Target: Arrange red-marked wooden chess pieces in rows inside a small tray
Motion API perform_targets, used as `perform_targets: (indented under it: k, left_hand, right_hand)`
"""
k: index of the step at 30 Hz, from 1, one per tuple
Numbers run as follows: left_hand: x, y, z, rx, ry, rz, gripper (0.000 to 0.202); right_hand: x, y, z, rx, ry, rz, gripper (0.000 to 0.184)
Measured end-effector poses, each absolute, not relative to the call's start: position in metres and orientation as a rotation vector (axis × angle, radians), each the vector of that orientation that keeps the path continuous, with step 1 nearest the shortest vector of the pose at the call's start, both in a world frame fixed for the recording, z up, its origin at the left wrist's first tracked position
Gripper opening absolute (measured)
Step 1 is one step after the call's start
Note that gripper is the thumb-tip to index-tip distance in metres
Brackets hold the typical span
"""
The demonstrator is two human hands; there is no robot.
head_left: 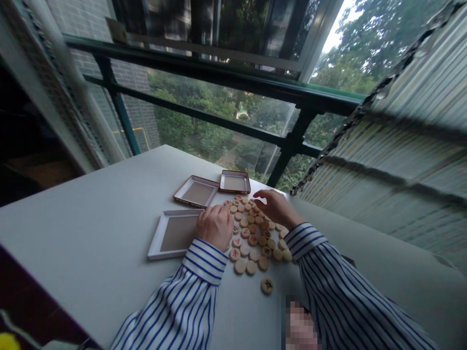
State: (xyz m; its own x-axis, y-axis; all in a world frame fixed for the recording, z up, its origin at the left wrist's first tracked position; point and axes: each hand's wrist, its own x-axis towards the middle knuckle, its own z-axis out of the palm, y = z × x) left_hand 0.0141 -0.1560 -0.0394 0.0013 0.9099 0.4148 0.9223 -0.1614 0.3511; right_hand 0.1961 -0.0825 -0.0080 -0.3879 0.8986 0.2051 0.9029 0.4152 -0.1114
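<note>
Many round wooden Chinese chess pieces [253,240] lie loosely on a white table, some with red or black characters facing up, others blank side up. At the left edge of the pieces is my left hand [215,226], back turned to me, its fingers curled together. Its fingertips are hidden, so what they hold, if anything, cannot be made out. My right hand [276,206] hovers over the far right side of the pieces, thumb and forefinger apart, nothing visible between them. Beside my left hand sits a shallow white box tray [155,243], partly covered by that hand.
Two more shallow box parts stand behind: a brown-rimmed tray [197,190] and a smaller tray [235,181]. One piece [267,286] lies apart near me. Beyond the white table [109,209] are a window and a green railing [204,73]; a pleated curtain [386,146] hangs at right.
</note>
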Motion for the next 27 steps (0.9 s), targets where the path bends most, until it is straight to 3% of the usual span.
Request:
perform_targets:
  k: [27]
  left_hand:
    - [0.028, -0.156, -0.045, -2.321, -1.854, -0.933, 0.025]
  right_hand:
    - [0.202, -0.096, -0.021, -1.725, -2.457, 0.055, 0.021]
